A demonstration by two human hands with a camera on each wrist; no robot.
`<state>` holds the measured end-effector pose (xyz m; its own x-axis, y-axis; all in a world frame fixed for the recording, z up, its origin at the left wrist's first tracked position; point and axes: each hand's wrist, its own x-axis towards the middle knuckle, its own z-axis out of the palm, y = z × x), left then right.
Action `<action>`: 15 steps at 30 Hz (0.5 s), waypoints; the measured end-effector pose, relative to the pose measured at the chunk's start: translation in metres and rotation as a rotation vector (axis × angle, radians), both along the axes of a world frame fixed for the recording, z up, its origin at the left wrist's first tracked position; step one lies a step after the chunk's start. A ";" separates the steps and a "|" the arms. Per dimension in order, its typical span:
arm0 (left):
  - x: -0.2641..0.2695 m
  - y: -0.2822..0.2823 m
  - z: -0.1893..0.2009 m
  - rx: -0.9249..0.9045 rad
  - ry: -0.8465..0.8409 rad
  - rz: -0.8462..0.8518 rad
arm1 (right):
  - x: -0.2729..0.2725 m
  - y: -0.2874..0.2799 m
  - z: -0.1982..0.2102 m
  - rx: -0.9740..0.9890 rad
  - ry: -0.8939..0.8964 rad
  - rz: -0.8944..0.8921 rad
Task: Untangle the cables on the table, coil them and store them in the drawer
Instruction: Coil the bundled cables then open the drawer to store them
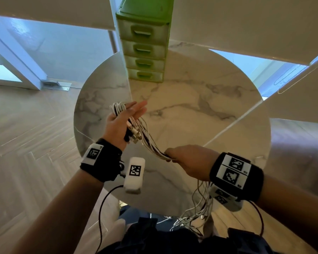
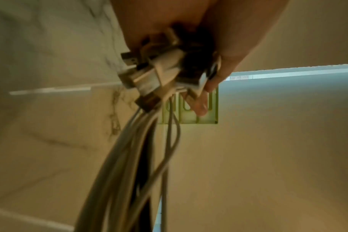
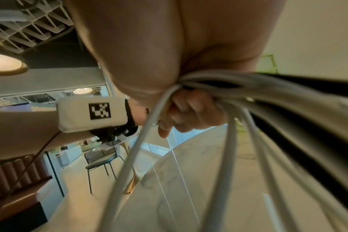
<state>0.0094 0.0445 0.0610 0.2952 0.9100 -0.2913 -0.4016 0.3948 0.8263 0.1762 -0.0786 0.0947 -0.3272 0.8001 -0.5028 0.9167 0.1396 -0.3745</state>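
Note:
A bundle of white and black cables point(image 1: 145, 138) stretches between my two hands above the round marble table point(image 1: 200, 107). My left hand point(image 1: 125, 120) has its fingers held straight, with the cables looped round them point(image 1: 117, 107). Its thumb presses the plugs point(image 2: 159, 73) against the palm. My right hand point(image 1: 184, 160) grips the bundle in a fist, nearer the table's front edge. In the right wrist view the cables point(image 3: 238, 87) run out of that fist. The loose ends point(image 1: 195, 215) hang tangled off the front edge of the table. A green drawer unit point(image 1: 145, 50) stands at the back, all drawers closed.
Thin white lines point(image 1: 233, 123) cross the table top on the right. A brown padded seat point(image 1: 297, 149) sits to the right of the table, and wooden flooring point(image 1: 31, 136) lies to the left. In the right wrist view a chair point(image 3: 101, 163) stands farther off.

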 end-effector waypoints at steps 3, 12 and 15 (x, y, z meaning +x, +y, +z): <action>0.013 -0.006 0.004 0.117 0.114 -0.161 | -0.002 0.002 -0.002 0.021 -0.051 0.104; 0.006 -0.039 -0.007 0.271 0.581 -0.934 | 0.011 0.020 0.017 0.065 0.251 0.152; 0.006 -0.046 -0.008 0.071 0.376 -1.000 | 0.016 0.028 0.018 0.055 0.263 0.101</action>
<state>0.0156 -0.0012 0.0530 0.8187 0.3231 -0.4747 0.3628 0.3496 0.8638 0.1917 -0.0510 0.1124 -0.5205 0.7803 -0.3468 0.7693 0.2522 -0.5870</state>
